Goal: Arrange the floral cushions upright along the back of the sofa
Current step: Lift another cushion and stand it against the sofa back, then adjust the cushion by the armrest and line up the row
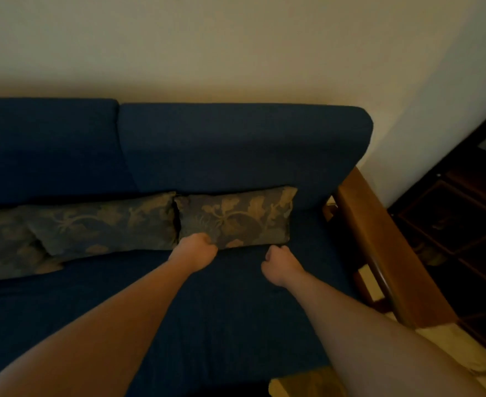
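The left hand (197,249) is curled into a fist, its knuckles pressed against the lower left corner of the right floral cushion (236,217), a dark grey-blue fabric pillow with a tan leaf pattern; whether the fingers actually pinch the fabric cannot be told. The right hand (279,263) is also curled closed, holding nothing, and sits over the seat just near of that cushion's lower edge, apart from it. Both bare forearms reach in from the near edge.

The right floral cushion stands on its long edge, leaning against the backrest of the dark blue fabric sofa (236,144). Touching its left side is the middle floral cushion (107,224), of the same pattern, tilted further back. A third floral cushion (4,242) lies partly under it at the far left, cut off by the frame's edge.

To the right of the seat runs the sofa's brown wooden armrest (379,242), with a dark wooden cabinet (459,213) beyond it. A pale cream wall (236,47) rises behind the sofa.
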